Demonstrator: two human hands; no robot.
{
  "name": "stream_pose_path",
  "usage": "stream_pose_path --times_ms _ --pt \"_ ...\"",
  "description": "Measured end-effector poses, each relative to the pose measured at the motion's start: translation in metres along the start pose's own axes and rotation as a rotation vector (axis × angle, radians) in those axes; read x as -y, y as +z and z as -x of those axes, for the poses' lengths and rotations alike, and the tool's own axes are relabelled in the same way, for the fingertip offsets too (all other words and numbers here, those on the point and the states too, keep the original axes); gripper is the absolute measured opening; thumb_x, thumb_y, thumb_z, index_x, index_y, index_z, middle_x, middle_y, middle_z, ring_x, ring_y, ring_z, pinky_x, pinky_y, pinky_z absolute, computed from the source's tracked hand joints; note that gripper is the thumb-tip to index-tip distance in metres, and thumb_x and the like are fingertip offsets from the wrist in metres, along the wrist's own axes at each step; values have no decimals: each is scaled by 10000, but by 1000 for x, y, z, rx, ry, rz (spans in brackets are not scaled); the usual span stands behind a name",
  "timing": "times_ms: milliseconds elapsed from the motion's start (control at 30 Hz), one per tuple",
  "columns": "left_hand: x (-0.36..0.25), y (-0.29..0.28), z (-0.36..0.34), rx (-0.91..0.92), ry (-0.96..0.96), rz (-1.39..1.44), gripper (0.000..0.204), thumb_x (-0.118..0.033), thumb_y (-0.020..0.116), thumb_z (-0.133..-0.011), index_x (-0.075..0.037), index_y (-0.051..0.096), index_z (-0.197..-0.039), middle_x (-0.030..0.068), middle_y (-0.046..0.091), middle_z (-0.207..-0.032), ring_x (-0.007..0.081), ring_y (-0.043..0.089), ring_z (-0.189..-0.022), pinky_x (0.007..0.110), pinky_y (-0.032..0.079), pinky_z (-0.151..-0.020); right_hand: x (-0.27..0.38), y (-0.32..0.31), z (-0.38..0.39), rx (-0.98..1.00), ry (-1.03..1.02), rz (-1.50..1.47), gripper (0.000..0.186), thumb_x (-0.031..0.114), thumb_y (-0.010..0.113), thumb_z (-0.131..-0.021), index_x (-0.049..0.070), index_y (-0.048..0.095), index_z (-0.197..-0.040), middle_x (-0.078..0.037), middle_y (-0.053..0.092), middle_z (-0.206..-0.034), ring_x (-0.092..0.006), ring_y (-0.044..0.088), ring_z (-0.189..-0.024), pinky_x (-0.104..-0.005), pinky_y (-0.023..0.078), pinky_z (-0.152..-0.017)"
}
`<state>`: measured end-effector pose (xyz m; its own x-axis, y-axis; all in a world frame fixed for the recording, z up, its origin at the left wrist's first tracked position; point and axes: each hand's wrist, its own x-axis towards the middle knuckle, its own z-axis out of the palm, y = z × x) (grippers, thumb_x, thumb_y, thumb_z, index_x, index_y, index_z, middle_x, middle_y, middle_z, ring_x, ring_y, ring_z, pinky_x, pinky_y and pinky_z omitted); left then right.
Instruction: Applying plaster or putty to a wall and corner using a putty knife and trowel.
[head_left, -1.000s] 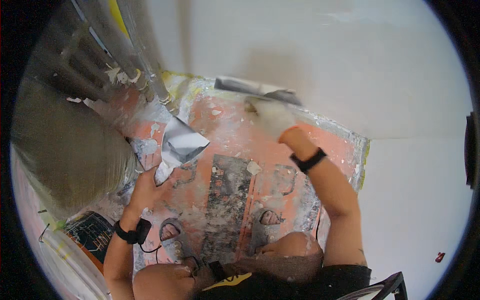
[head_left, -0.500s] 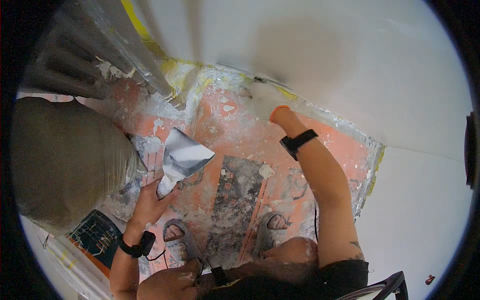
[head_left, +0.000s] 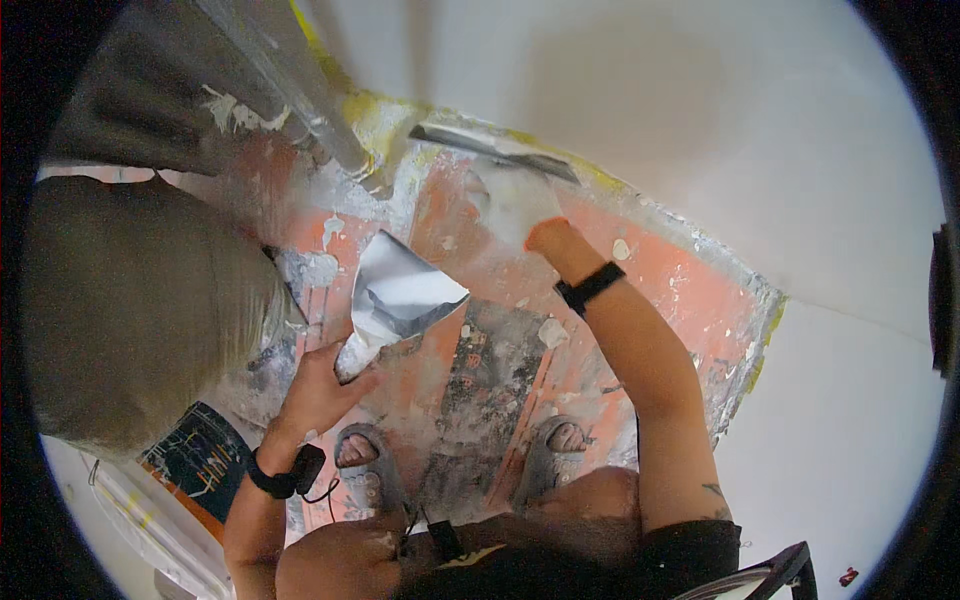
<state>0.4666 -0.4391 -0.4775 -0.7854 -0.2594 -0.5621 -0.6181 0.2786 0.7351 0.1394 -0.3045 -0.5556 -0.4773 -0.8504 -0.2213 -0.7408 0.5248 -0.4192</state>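
My left hand point(head_left: 318, 392) is wrapped round the white-smeared handle of a wide putty knife point(head_left: 405, 290), its shiny flared blade pointing up and to the right above the floor. My right hand point(head_left: 515, 205), in a whitish glove with an orange cuff, reaches to the foot of the white wall point(head_left: 650, 110). It grips a long, flat steel skimming blade point(head_left: 490, 150), held a little off the wall's base with its face partly showing. The fingers and the blade's grip are blurred and partly hidden.
Orange-red floor sheeting point(head_left: 670, 265) is spattered with dried plaster. At the left stands a large olive-grey, sack-like bundle point(head_left: 140, 310), with a grey upright post point(head_left: 320, 110) beyond it. A dark green box-like thing point(head_left: 205, 465) lies by my left forearm. My sandalled feet are below.
The long blade has come away from the wall's base and tilted, so more of its face shows. The putty knife in my left hand has shifted slightly right and up.
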Motion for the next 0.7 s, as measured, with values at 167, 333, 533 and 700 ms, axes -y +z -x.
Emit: stream_pose_path --times_ms 167,333,533,700 --pt "-6 -9 12 -1 -83 -46 467 -189 773 -847 54 612 -1212 196 716 -1023 232 690 -907 349 528 -857 -7 -6 -33 103 86 -173 321 252 604 -893 77 615 -1162 -138 710 -995 -376 666 -908 -464 526 -801" --pt "2 -1 2 -72 12 56 416 -166 789 -841 65 633 -1151 178 729 -1048 187 687 -914 348 541 -840 3 -37 -10 -67 52 -77 300 243 605 -908 87 606 -1164 -143 697 -1010 -370 660 -880 -444 532 -783" --pt "-7 -1 -5 -13 -53 3 400 -150 781 -847 16 637 -1181 144 717 -961 167 625 -798 334 525 -781 -2 -56 55 -310 63 -2 281 272 596 -927 92 621 -1141 -156 690 -959 -355 667 -886 -469 512 -737" --pt "-24 13 -18 88 -127 23 393 -120 774 -849 26 634 -1186 124 722 -974 175 633 -824 337 525 -800 -71 1 83 -225 1 17 250 251 582 -925 90 644 -1106 -162 695 -945 -379 660 -867 -485 508 -725"
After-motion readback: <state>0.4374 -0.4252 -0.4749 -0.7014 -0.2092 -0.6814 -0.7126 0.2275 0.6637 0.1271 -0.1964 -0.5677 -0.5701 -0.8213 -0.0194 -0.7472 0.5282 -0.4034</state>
